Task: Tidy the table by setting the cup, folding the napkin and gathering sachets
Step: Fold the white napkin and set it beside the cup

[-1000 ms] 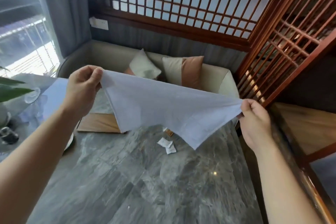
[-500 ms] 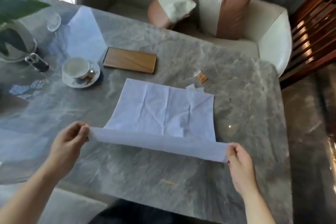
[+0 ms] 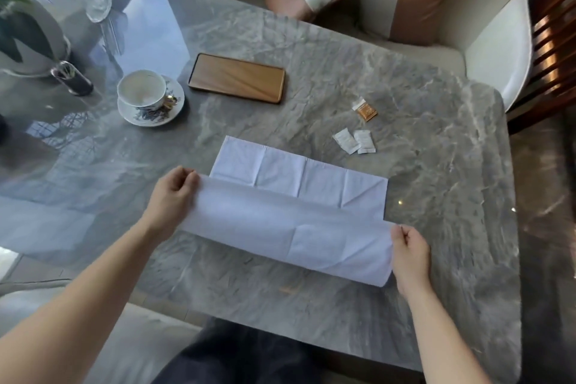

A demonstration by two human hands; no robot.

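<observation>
Napkin: the white napkin (image 3: 299, 212) lies near the middle of the worktop (image 3: 436, 196), its far part flat on the stone, its near part lifted and curled over toward the far edge.
Step in hand: folding the napkin, judged from the raised near edge held at both ends; the first fold looks about half made.
Left hand: the left hand (image 3: 173, 196) pinches the left end of the lifted edge, fingers (image 3: 187, 176) curled closed on the cloth, the rest of the hand clear of the stone.
Right hand: the right hand (image 3: 410, 254) holds the right end of the same edge, thumb and fingers (image 3: 400, 232) pressed together on it.
Next move: it probably calls for carrying both ends forward at the same pace and laying the lifted edge onto the far edge, corners matched, then letting go and pressing the crease flat.
Care: the right end sits nearer the body than the left, so the fold may land skewed unless evened up.
Sachets: two white sachets (image 3: 355, 141) touch each other just beyond the napkin's far right corner, with a brown sachet (image 3: 365, 109) near them, farther off; none is gathered yet.
Cup: the cup (image 3: 141, 91) stands upright on its saucer (image 3: 170, 107) toward the left.
Tray: a wooden tray (image 3: 237, 78) lies just right of the saucer, possibly the place for the sachets.
</observation>
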